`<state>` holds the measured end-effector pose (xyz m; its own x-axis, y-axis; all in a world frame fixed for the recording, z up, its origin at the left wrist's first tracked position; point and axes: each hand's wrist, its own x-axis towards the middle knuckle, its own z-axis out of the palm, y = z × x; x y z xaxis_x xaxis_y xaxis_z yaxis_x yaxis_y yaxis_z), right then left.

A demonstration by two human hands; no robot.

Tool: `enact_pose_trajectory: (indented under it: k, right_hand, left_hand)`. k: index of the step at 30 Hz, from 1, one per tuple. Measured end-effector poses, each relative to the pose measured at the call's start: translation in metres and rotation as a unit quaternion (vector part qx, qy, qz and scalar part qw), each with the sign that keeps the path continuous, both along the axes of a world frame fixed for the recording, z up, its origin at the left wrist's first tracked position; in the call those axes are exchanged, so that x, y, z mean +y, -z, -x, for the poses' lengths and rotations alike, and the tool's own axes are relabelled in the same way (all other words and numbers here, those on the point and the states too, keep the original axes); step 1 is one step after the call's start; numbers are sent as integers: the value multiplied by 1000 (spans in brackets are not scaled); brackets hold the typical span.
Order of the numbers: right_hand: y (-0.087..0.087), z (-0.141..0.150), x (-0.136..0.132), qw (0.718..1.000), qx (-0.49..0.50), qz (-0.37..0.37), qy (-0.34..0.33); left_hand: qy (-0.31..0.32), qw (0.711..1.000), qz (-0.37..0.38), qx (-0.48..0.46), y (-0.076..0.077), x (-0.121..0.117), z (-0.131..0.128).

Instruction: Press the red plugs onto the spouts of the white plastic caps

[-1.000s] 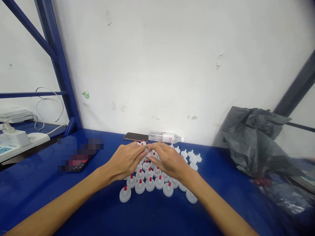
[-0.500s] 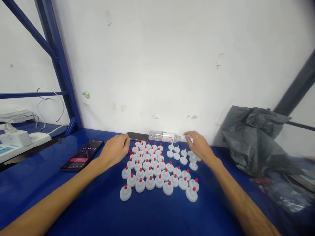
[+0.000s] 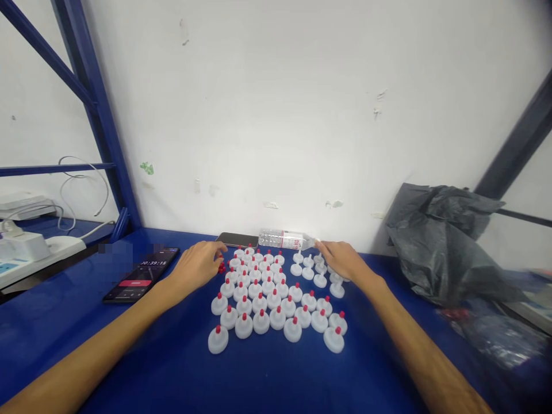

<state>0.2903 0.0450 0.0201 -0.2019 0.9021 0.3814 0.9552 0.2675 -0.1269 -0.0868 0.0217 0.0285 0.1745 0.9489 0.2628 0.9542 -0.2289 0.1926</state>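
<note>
My left hand (image 3: 200, 265) is over the back left of the table, thumb and fingers apart, beside a small pile of red tips (image 3: 221, 266). My right hand (image 3: 340, 259) reaches over white nozzle caps (image 3: 319, 280) that have bare spouts, at the back right. Its fingers are stretched out near the neck of a lying clear bottle (image 3: 293, 239), and I see nothing held in them; some caps are hidden beneath the hand. Between my hands stand many round white caps with red tips (image 3: 259, 303), grouped in loose rows.
A dark phone (image 3: 238, 240) lies by the wall, left of the bottle. Another phone (image 3: 140, 276) showing a timer is left of my left forearm. A grey plastic bag (image 3: 444, 241) is at the right, a power strip (image 3: 56, 250) at the far left. Blue frame posts (image 3: 103, 115) rise at the left.
My right hand has moved left and slightly lower over the bare-spout caps. The fingers of my left hand have spread near the red pile. The view has shifted slightly.
</note>
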Motion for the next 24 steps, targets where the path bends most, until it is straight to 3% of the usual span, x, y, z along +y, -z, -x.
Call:
enact_pose_trajectory:
  k: [7,12,19,24]
  right_hand:
    - [-21,39,-23,996,49,-19,-67]
    - [-12,68,-35,978,68,53,-189]
    - [7,79,-29,976,29,123,-180]
    - [3,82,-27,980,21,75,-185]
  left_hand:
    - [-3,1000,12,6,-1,-1,-2]
    - [-11,999,42,22,0,-3,1]
    - [-2,997,71,38,9,-3,7]
    - [-4,997,75,31,6,-3,6]
